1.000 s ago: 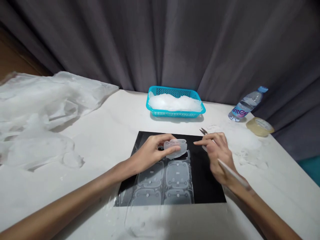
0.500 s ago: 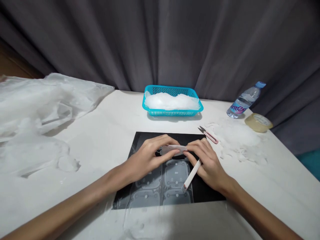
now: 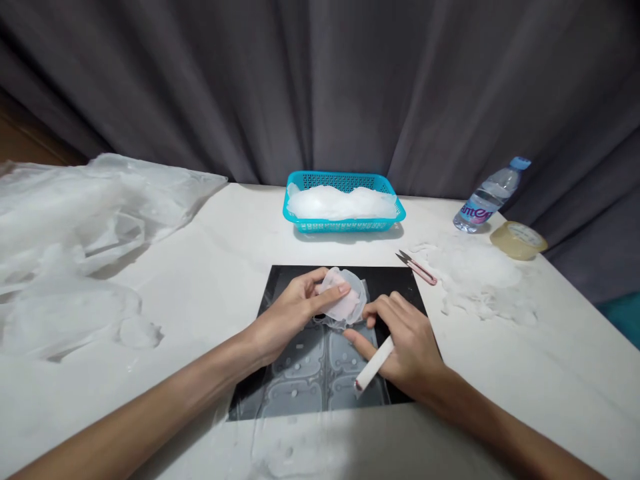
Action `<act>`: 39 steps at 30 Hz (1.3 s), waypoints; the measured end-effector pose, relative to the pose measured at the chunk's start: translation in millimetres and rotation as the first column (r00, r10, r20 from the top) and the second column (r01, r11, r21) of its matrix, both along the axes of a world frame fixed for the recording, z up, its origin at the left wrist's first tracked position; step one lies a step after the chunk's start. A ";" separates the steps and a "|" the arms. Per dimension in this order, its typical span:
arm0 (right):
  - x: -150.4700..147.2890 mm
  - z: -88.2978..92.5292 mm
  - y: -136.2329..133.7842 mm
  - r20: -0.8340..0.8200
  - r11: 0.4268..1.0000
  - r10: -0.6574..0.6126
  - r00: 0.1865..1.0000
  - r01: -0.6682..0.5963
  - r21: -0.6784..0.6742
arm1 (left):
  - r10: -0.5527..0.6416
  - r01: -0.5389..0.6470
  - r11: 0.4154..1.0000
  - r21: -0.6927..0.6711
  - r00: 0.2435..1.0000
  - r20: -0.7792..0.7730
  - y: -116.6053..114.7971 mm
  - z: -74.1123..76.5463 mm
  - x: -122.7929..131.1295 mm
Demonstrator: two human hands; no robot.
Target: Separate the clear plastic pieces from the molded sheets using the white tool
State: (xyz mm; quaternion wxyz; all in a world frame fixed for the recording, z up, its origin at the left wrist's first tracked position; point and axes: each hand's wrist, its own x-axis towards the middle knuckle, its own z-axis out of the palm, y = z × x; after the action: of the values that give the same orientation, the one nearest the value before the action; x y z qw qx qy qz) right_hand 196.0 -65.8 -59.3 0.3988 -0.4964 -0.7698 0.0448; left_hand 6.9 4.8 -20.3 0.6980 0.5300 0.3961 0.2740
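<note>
My left hand [image 3: 300,303] pinches a round, translucent white piece [image 3: 345,300], thumb across its face and fingers behind. Its rim looks thin and ragged, and its middle has a pinkish tint. Close by on the right, my right hand [image 3: 400,333] keeps a slim white stick-like tool [image 3: 374,365] tucked in its palm, one end jutting toward the lower left. The thumb and forefinger of that hand are apart at the round piece's lower right edge; whether they touch it I cannot tell. Below lies a clear moulded plastic sheet [image 3: 300,393] with rounded square shapes, partly over a black board [image 3: 405,277].
A blue basket [image 3: 345,225] with white fluffy material stands at the back. Pink thread snips [image 3: 417,268] lie right of the board, near white scraps [image 3: 480,280]. A water bottle [image 3: 490,198] and a tape roll [image 3: 519,240] stand far right. Crumpled white plastic [image 3: 75,233] covers the left.
The round piece has turned from edge-on to show its face. My right thumb and forefinger have come away from its right edge and spread, and that hand has moved slightly down.
</note>
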 end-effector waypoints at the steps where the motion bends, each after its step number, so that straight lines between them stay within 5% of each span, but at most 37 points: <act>1: -1.9 -1.6 -0.4 -0.020 1.000 -0.010 1.000 0.009 -0.014 | 0.003 -0.003 1.000 -0.008 1.000 0.005 0.0 0.3 -0.3; 8: -2.3 -4.7 2.5 -0.304 0.984 0.024 0.952 -0.076 -0.159 | -0.072 0.076 0.993 0.095 0.996 -0.050 9.0 -0.4 -7.0; 17: -3.8 -5.0 0.1 -0.262 0.964 0.065 0.963 -0.129 -0.234 | -0.123 0.128 0.989 0.076 0.991 -0.058 10.6 -2.1 -6.1; 21: 3.8 -13.7 10.5 0.001 0.991 -0.077 0.997 0.076 -0.113 | -0.258 0.259 0.966 0.010 0.963 -0.073 13.2 6.2 -13.3; 25: 18.2 -21.4 24.4 0.108 0.940 -0.326 0.939 0.334 -0.070 | -0.483 0.477 0.875 -0.075 0.858 -0.177 20.4 14.7 -35.1; 31: 25.5 -8.9 21.3 -0.109 0.990 -0.029 0.994 0.014 -0.142 | -0.517 0.528 0.849 -0.028 0.818 -0.253 29.4 17.6 -46.1; 35: 32.4 6.1 19.0 -0.254 0.954 0.156 0.955 -0.212 -0.210 | -0.494 0.548 0.829 0.116 0.813 -0.309 27.2 12.1 -33.2; 39: 33.3 12.5 19.1 -0.253 0.922 0.203 0.946 -0.271 -0.276 | -0.371 0.475 0.830 0.293 0.861 -0.347 22.8 6.1 -24.6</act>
State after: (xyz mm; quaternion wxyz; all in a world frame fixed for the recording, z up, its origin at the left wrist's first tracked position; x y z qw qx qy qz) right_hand 229.3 -46.7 -46.8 0.3910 -0.4468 -0.7592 0.2665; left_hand -17.7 27.6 -14.2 0.5672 0.7591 0.3021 0.1037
